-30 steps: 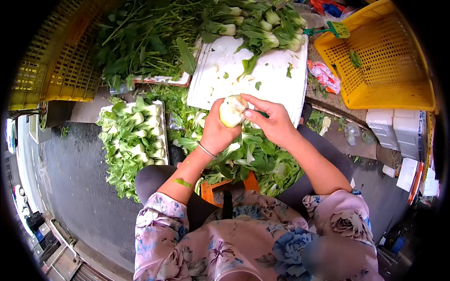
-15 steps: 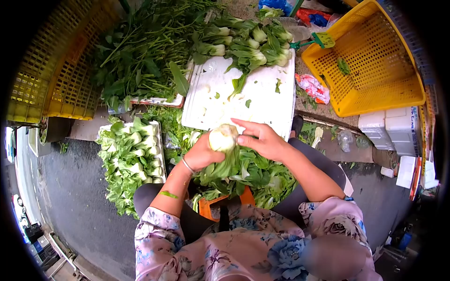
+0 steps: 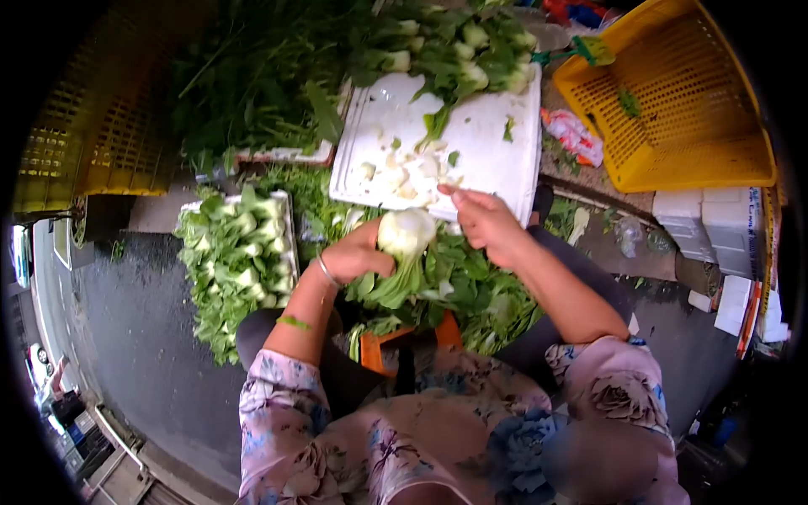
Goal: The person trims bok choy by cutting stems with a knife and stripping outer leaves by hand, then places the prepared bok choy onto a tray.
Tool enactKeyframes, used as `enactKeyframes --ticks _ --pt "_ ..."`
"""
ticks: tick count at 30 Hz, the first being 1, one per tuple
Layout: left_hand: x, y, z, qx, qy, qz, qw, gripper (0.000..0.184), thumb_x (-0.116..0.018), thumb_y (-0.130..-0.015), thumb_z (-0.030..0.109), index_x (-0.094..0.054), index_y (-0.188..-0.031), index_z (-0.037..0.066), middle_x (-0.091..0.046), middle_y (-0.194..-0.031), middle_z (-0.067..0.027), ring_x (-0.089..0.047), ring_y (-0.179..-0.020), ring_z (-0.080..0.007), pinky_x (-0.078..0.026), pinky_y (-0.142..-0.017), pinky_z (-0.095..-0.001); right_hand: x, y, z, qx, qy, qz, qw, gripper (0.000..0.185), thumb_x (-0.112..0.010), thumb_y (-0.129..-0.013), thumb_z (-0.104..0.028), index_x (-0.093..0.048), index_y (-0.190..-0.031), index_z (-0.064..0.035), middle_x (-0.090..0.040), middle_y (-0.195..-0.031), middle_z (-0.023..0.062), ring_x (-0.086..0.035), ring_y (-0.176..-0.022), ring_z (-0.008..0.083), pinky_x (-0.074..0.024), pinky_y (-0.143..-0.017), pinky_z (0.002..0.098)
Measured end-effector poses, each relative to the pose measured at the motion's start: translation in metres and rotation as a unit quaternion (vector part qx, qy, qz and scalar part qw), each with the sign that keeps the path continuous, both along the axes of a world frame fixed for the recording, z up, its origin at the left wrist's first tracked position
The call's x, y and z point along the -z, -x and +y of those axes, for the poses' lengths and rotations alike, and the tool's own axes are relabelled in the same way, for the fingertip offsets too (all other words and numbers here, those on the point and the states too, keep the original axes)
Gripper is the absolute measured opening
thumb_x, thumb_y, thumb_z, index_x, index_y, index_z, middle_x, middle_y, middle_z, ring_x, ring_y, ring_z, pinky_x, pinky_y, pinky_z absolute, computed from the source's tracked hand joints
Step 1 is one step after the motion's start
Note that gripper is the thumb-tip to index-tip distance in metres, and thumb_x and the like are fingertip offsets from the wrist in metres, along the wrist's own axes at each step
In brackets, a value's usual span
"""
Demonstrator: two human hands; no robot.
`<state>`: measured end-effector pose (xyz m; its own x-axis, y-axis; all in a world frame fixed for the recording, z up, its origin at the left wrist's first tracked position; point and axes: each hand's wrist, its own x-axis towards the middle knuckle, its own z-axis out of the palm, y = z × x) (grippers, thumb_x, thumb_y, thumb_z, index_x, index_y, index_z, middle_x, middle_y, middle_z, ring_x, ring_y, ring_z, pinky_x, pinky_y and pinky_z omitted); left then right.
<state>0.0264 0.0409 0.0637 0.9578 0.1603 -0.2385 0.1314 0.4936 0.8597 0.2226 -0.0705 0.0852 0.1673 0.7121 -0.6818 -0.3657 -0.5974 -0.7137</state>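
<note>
My left hand (image 3: 360, 254) is wrapped round a bok choy (image 3: 406, 234), its pale base up toward the white board and its green leaves hanging down. To the right of that base, and apart from it, my right hand (image 3: 486, 220) is closed with the index finger and thumb together. Whatever is pinched at its fingertips is too small to make out. Beyond both hands lies the white board (image 3: 497, 160), scattered with pale trimmed pieces (image 3: 412, 177) and bits of leaf. Loose green leaves (image 3: 488, 307) are heaped below my hands, between the knees.
At the left, a white tray (image 3: 290, 244) holds rows of bok choy. More bok choy (image 3: 471, 55) lies at the board's far end, beside a pile of leafy stems (image 3: 261, 76). Yellow crates (image 3: 673, 160) stand at right and left. White boxes (image 3: 680, 220) sit at the right.
My right hand has drawn away from the bok choy's base, its spread fingers now closed together. The left hand keeps its hold. The base now shows a whiter face, and the view has shifted slightly.
</note>
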Motion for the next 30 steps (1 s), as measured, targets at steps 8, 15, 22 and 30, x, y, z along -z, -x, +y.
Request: enactKeyframes --ticks 8,15,22,30 --pt "0.031 0.003 -0.003 0.008 0.195 0.11 0.974 0.074 -0.05 -0.045 0.005 -0.045 -0.119 -0.003 -0.054 -0.111 -0.0167 -0.057 -0.095 -0.0274 -0.045 -0.086 -0.0379 -0.012 0.011 0.004 -0.153 -0.056 -0.022 0.986 0.048 -0.073 -0.071 -0.024 -0.057 -0.105 0.0051 -0.061 -0.088 0.0073 -0.053 -0.067 0.0087 -0.0453 -0.058 0.0209" --pt "0.005 0.001 -0.008 0.076 0.409 -0.058 0.907 0.094 -0.052 -0.049 0.018 -0.02 -0.135 -0.002 -0.049 -0.108 -0.0328 -0.054 -0.094 -0.0431 -0.043 -0.085 -0.0527 0.005 -0.04 0.002 -0.054 -0.097 -0.061 0.992 0.04 -0.071 -0.071 -0.022 -0.058 -0.1 0.0039 -0.062 -0.088 0.0104 -0.058 -0.071 0.013 -0.0496 -0.066 0.0235" --pt "0.025 0.001 0.015 -0.301 0.339 0.088 0.887 0.043 -0.045 -0.073 0.028 -0.056 -0.101 -0.002 -0.062 -0.091 -0.0174 -0.06 -0.08 -0.031 -0.048 -0.079 -0.042 0.008 -0.02 -0.002 -0.187 0.07 -0.012 0.98 0.046 -0.068 -0.077 -0.032 -0.055 -0.104 0.0027 -0.034 -0.054 -0.0088 -0.025 -0.04 0.0017 -0.0201 -0.036 0.0183" --pt "0.037 -0.003 0.022 -0.368 0.39 0.032 0.843 0.047 -0.039 -0.082 0.038 -0.052 -0.106 0.0 -0.058 -0.103 -0.0166 -0.056 -0.092 -0.0326 -0.044 -0.083 -0.0501 0.021 0.006 0.01 -0.053 -0.028 -0.151 0.987 0.024 -0.056 -0.087 -0.025 -0.063 -0.095 -0.0036 -0.044 -0.063 -0.0054 -0.04 -0.056 0.0044 -0.0357 -0.053 0.0175"
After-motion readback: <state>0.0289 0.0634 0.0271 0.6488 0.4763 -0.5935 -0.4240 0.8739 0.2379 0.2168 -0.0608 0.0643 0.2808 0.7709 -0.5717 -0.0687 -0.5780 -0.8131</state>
